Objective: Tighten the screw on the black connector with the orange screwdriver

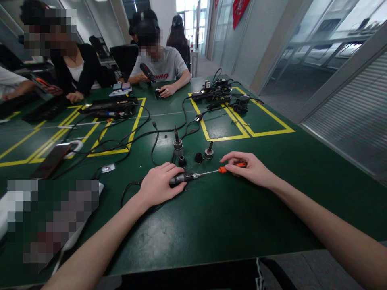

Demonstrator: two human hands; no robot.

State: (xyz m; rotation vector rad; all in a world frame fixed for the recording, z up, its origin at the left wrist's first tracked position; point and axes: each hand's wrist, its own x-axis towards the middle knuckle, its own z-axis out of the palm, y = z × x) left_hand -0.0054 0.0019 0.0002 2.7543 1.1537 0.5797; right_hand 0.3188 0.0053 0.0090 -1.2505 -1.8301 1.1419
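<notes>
My left hand [160, 183] is wrapped over a dark cylindrical tool body [178, 179] lying on the green table, its metal end facing right. My right hand [248, 168] grips the orange handle of a screwdriver [223, 169]. The screwdriver's thin shaft points left and its tip reaches the tool body's metal end; whether it sits inside is too small to tell. Just beyond my hands stand a metal motor-like part [178, 147] with an upright shaft and a smaller round metal part [209, 152] with a short stem. Two small black caps [198, 157] [182, 161] lie between them.
Black cables [163, 130] run across the table [211, 225]. Yellow tape rectangles [272, 132] mark its far side, with a heap of black devices [211, 93] there. A dark phone-like slab [56, 157] lies at left. Across the table, a person [166, 64] handles a black power tool [147, 72].
</notes>
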